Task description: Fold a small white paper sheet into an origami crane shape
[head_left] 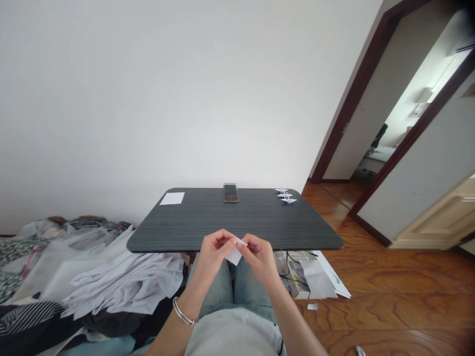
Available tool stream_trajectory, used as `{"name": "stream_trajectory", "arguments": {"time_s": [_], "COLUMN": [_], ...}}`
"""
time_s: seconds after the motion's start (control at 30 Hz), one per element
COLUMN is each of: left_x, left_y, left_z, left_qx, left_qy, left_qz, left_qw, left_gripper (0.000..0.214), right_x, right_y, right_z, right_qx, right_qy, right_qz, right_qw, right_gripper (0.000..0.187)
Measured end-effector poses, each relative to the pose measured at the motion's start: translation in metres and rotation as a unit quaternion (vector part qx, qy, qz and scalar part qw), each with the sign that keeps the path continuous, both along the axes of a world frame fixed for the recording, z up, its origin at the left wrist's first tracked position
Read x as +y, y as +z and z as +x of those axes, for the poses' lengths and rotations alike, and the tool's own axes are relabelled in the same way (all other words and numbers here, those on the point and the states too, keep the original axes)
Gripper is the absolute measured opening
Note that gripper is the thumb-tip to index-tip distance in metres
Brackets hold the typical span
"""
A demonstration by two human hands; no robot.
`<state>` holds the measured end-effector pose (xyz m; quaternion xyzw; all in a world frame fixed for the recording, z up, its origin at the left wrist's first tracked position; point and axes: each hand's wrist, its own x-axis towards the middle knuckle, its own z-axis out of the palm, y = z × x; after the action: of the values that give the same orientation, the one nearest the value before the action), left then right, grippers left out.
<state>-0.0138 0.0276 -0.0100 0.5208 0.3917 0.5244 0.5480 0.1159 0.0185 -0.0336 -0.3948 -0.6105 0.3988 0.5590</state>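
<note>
Currently small white paper [233,256], pointed below — left hand [216,247], right hand [260,252] both pinching it.

A small white paper [233,256] tilts, pinched between the hands [215,251].

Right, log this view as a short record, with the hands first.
left hand: pinching small white paper
right hand: pinching the same paper from its other side
hands' place: by the near edge of the dark table
table, far left: flat white sheet
table, far middle: phone
table, far right: three folded paper cranes
floor, right: wood, with a small white scrap
</note>
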Motion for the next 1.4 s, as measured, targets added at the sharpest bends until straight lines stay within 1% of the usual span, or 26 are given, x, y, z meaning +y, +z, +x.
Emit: {"name": "stream_trajectory", "arguments": {"time_s": [0.2,0.43,0.77,0.97,1.13,1.4], "left_x": [0.0003,-0.0003,0.0019,0.001,-0.0002,-0.0001], "left_y": [-0.0007,-0.001,-0.0033,-0.0047,-0.0038,-0.0029], "left_z": [-0.0021,0.0008,0.0045,0.0037,0.001,-0.0053], "left_qx": [-0.006,-0.017,-0.018,-0.02,-0.021,-0.001], "left_qy": [-0.017,-0.006,0.005,-0.002,-0.018,-0.011], "left_qz": [-0.006,-0.006,0.002,-0.006,-0.014,0.001], "left_qw": [1.0,1.0,1.0,1.0,1.0,1.0], "left_gripper": [0.021,0.022,0.023,0.021,0.021,0.02], "right_x": [0.0012,-0.002,0.001,-0.0005,-0.0011,-0.0008], "right_y": [-0.0016,0.0022,-0.0006,-0.0009,0.0007,0.0031], "right_z": [0.0002,0.0005,-0.0007,-0.0018,-0.0009,0.0018], "right_qx": [0.023,0.012,0.021,0.05,0.072,0.098], "right_qy": [0.007,0.004,-0.001,-0.002,-0.019,-0.048], "right_qz": [-0.015,-0.015,-0.013,-0.026,-0.028,-0.029], "right_qw": [1.0,1.0,1.0,0.998,0.997,0.994], "right_gripper": [0.025,0.025,0.025,0.022,0.024,0.028]}}
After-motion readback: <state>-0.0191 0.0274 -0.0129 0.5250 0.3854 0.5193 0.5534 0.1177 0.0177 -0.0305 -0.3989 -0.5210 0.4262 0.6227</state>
